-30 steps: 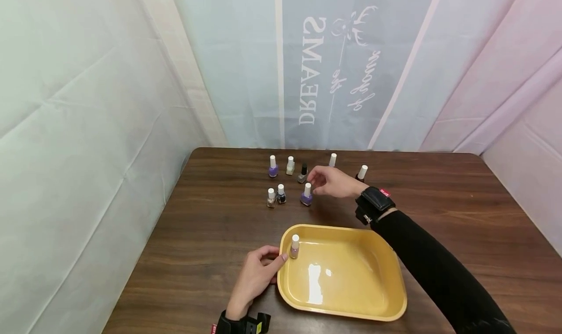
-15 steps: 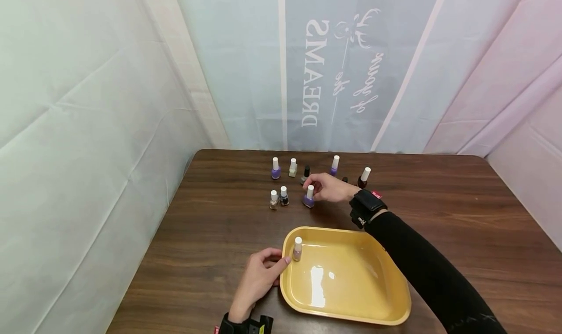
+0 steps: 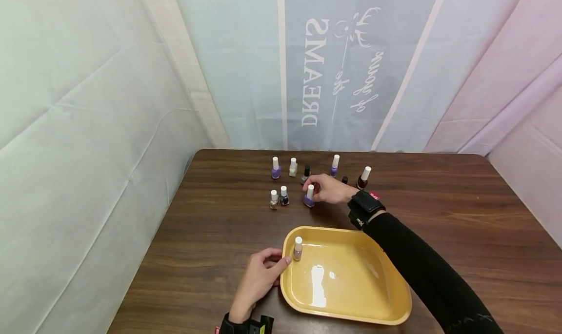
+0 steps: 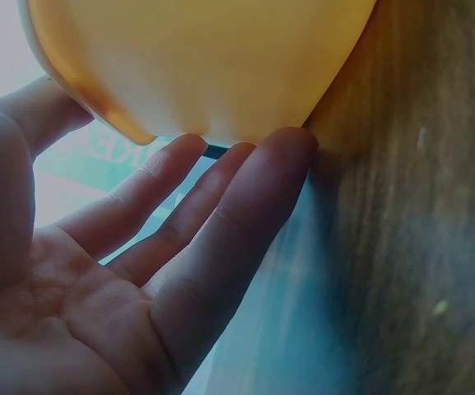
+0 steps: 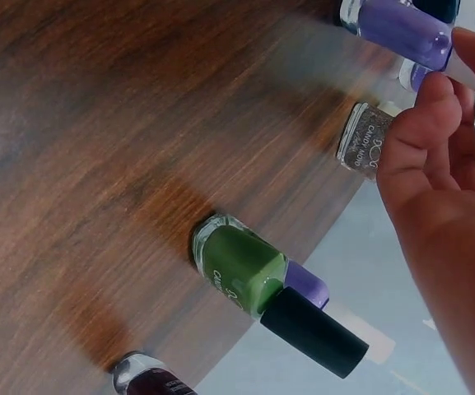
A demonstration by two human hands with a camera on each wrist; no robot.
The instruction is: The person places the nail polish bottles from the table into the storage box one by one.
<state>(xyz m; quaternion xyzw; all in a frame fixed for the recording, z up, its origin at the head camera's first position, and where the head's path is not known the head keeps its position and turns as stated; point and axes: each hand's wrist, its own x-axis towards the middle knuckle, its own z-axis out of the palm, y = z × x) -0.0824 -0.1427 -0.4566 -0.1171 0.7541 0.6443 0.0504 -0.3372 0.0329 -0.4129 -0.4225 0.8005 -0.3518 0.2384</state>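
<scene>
My right hand point(image 3: 331, 189) pinches the white cap of a purple nail polish bottle point(image 3: 309, 201) between thumb and fingers. In the right wrist view this bottle point(image 5: 402, 31) is at the top right, and the fingers are at its cap. My left hand point(image 3: 259, 278) grips the left side of a yellow tray point(image 3: 342, 317), thumb over the rim and fingers against the outer wall. The left wrist view shows those fingertips at the tray wall point(image 4: 221, 74). Inside the tray, a pale pink nail polish bottle point(image 3: 297, 252) stands upright in the back left corner.
More nail polish stands around the right hand: a purple bottle point(image 3: 275, 172), a pale one point(image 3: 292, 169), a glittery grey one point(image 5: 363, 140), a green one point(image 5: 241, 262) and a dark one point(image 3: 362, 182). A close pair point(image 3: 279, 200) stands left. A curtain point(image 3: 246, 80) hangs behind the table.
My right hand has moved slightly left and down onto the purple bottle's cap, uncovering bottles behind it. My left hand keeps its hold on the tray.
</scene>
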